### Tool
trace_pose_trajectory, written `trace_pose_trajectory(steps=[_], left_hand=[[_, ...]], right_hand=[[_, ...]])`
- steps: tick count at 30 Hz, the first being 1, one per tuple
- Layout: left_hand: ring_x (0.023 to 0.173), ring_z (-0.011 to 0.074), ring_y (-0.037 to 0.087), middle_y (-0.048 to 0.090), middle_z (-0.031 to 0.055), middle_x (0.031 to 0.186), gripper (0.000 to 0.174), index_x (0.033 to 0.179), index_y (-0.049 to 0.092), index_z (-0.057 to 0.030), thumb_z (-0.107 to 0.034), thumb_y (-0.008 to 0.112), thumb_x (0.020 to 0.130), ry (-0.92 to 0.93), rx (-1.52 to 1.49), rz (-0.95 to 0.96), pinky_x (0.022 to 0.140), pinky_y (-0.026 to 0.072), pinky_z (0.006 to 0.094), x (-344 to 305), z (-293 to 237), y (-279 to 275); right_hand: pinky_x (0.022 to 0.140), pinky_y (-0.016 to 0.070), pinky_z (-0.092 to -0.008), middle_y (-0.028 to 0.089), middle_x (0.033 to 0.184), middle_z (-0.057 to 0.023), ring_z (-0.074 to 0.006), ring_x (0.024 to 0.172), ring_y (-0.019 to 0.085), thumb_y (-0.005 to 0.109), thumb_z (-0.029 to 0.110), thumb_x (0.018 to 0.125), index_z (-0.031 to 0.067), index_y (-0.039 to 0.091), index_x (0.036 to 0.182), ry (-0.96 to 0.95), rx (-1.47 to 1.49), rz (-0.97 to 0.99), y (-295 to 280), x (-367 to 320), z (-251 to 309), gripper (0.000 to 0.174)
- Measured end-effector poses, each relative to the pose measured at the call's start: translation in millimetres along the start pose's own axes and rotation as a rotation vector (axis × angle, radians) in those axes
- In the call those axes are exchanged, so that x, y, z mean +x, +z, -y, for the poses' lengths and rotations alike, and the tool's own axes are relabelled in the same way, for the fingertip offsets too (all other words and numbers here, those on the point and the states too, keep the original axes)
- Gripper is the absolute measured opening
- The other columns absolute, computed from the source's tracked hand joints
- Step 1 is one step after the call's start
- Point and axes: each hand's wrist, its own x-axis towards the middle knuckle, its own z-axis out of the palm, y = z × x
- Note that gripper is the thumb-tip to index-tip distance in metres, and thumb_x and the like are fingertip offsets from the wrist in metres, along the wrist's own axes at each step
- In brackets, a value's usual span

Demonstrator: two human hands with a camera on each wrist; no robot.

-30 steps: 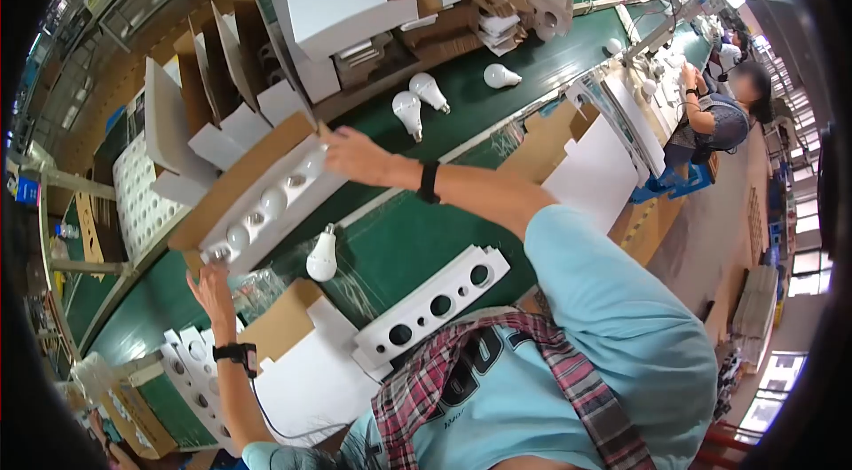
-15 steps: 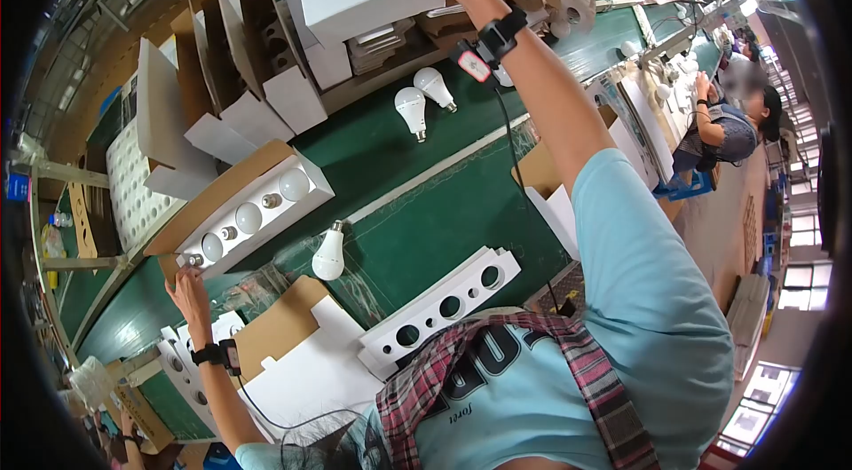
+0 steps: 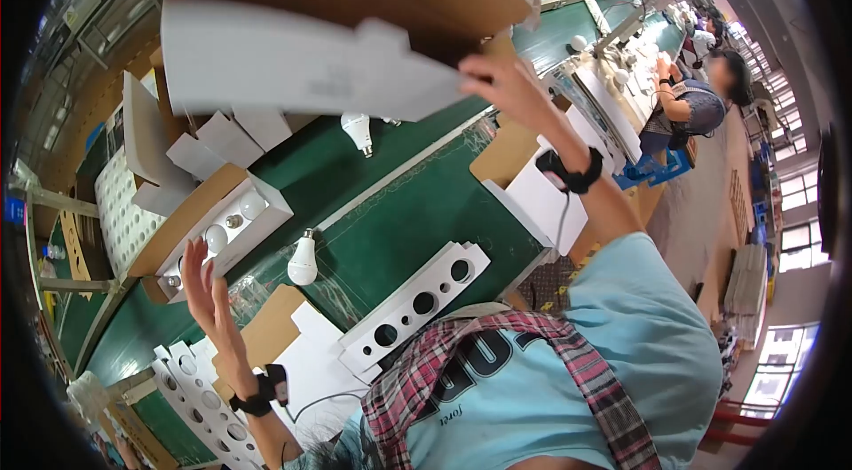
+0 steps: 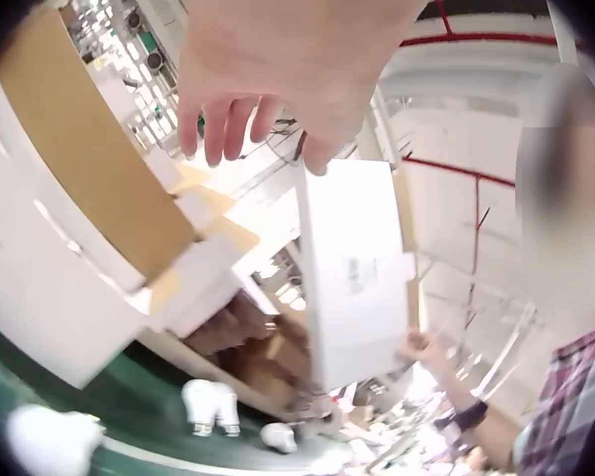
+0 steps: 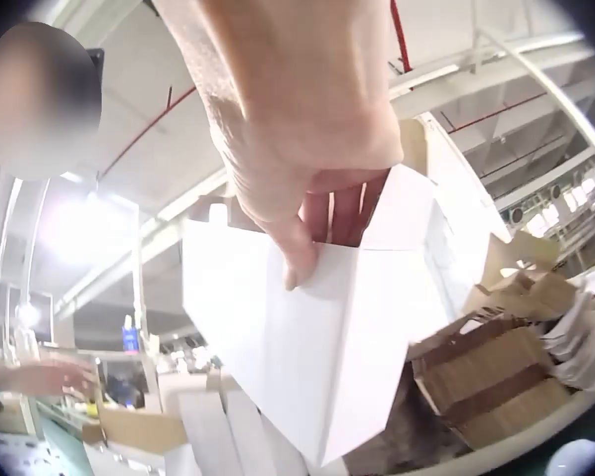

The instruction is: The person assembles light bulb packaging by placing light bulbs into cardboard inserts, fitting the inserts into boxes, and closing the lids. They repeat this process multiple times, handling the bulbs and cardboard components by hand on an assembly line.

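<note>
Our right hand is raised high over the green tabletop and grips one edge of a large flat carton, white on its outer face and brown on the inner. In the right wrist view its fingers curl over a flap edge while the thumb presses the white face, so the carton is pinched between them. The carton hangs tilted in the air above the far side of the tabletop, and we see it touch nothing but that hand.

Our left hand is lifted off the tabletop, its fingers straight and spread, and it holds nothing. It hovers just beside the near end of an open tray box, brown outside and white inside, which lies on the tabletop with seated bulbs in its holes. We cannot tell whether the hand touches the box.

A loose bulb lies on the tabletop just beside the tray box, and a second bulb lies farther off, under the raised carton. A long white insert with round holes rests at the near edge of the tabletop, close to our chest. Left of it lies a flat cardboard blank, and beyond that a punched white sheet. Folded white boxes stand at the far left. Another worker sits well apart, down the line on our right.
</note>
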Motion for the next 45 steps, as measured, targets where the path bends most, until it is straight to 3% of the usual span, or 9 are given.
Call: trace_pose_trajectory(steps=[3, 12, 18, 21, 23, 27, 32, 35, 45], left_hand=[[0.139, 0.0244, 0.027, 0.031, 0.0153, 0.148, 0.079, 0.145, 0.026, -0.0024, -0.057, 0.041, 0.091, 0.106, -0.254, 0.013, 0.111, 0.0209, 0.0451, -18, -29, 29], [0.133, 0.0202, 0.032, 0.036, 0.0123, 0.144, 0.05, 0.141, 0.032, 0.0005, -0.023, 0.044, 0.099, -0.474, -0.338, -0.22, 0.11, 0.0217, 0.0329, -107, 35, 109], [0.107, 0.0146, 0.055, 0.056, 0.0056, 0.121, 0.033, 0.127, 0.05, -0.0055, -0.023, 0.043, 0.1, -0.703, -0.721, -0.36, 0.091, 0.0442, 0.0298, -132, 115, 90], [0.102, 0.0137, 0.057, 0.06, 0.0037, 0.111, 0.031, 0.123, 0.053, -0.0063, -0.024, 0.045, 0.1, -0.753, -0.672, -0.409, 0.087, 0.0459, 0.0303, -138, 125, 82], [0.102, 0.0139, 0.057, 0.061, 0.0041, 0.107, 0.034, 0.125, 0.052, -0.0063, -0.028, 0.045, 0.099, -0.724, -0.563, -0.346, 0.087, 0.0455, 0.0309, -128, 107, 72], [0.119, 0.0222, 0.049, 0.054, 0.0136, 0.128, 0.054, 0.132, 0.045, -0.0047, -0.044, 0.046, 0.096, -0.516, -0.526, -0.218, 0.102, 0.0353, 0.0386, -98, 92, 51], [0.132, 0.0255, 0.038, 0.045, 0.0143, 0.138, 0.064, 0.136, 0.042, -0.0029, -0.044, 0.055, 0.089, -0.373, -0.326, 0.109, 0.108, 0.0274, 0.0404, -79, 56, 61], [0.118, 0.0249, 0.05, 0.056, 0.013, 0.123, 0.04, 0.122, 0.055, -0.0019, -0.024, 0.056, 0.089, -0.507, -0.17, 0.199, 0.104, 0.0328, 0.0384, -78, 51, 66], [0.115, 0.0248, 0.052, 0.058, 0.0139, 0.118, 0.024, 0.109, 0.057, 0.0009, -0.014, 0.049, 0.092, -0.541, -0.187, 0.179, 0.102, 0.0353, 0.036, -72, 48, 68]], right_hand=[[0.074, 0.0491, -0.0337, 0.068, 0.084, -0.0042, -0.0226, 0.081, 0.063, 0.062, 0.017, 0.077, 0.0118, 0.069, 0.091, -0.212, -0.12, 0.006, 19, -57, -26, 0.017], [0.071, 0.0469, -0.0333, 0.066, 0.087, -0.0011, -0.0205, 0.081, 0.061, 0.062, 0.009, 0.072, 0.012, 0.068, 0.09, -0.323, -0.072, 0.213, 112, -145, -33, 0.019], [0.081, 0.0485, -0.0315, 0.066, 0.09, -0.0059, -0.0191, 0.089, 0.063, 0.059, 0.002, 0.074, 0.0061, 0.067, 0.095, 0.045, 0.381, 0.409, 111, -145, -33, 0.024], [0.085, 0.0498, -0.0293, 0.066, 0.101, -0.0093, -0.0169, 0.094, 0.063, 0.058, 0.005, 0.084, -0.0005, 0.061, 0.107, 0.478, 1.089, 0.823, 71, -102, -48, 0.024], [0.084, 0.0499, -0.0285, 0.066, 0.1, -0.0087, -0.0169, 0.092, 0.063, 0.059, 0.013, 0.087, 0.0012, 0.058, 0.114, 0.335, 1.043, 0.943, 43, -71, -74, 0.03], [0.084, 0.0494, -0.0285, 0.065, 0.101, -0.0081, -0.0157, 0.093, 0.061, 0.056, 0.024, 0.091, 0.0001, 0.057, 0.115, 0.358, 0.926, 0.652, 1, 10, -70, 0.033], [0.081, 0.0491, -0.026, 0.063, 0.105, -0.0071, -0.0139, 0.091, 0.062, 0.053, 0.036, 0.093, 0.0025, 0.055, 0.121, 0.335, 0.592, 0.997, 78, 91, -93, 0.043], [0.08, 0.0495, -0.0259, 0.061, 0.11, -0.0091, -0.0139, 0.091, 0.062, 0.05, 0.04, 0.095, 0.0029, 0.051, 0.127, 0.325, 0.52, 1.176, 147, 120, -80, 0.049], [0.075, 0.0565, -0.0337, 0.06, 0.114, -0.02, -0.0241, 0.098, 0.063, 0.061, 0.059, 0.08, -0.0091, 0.048, 0.124, 0.431, 0.337, 0.979, 325, 140, -50, 0.082]])
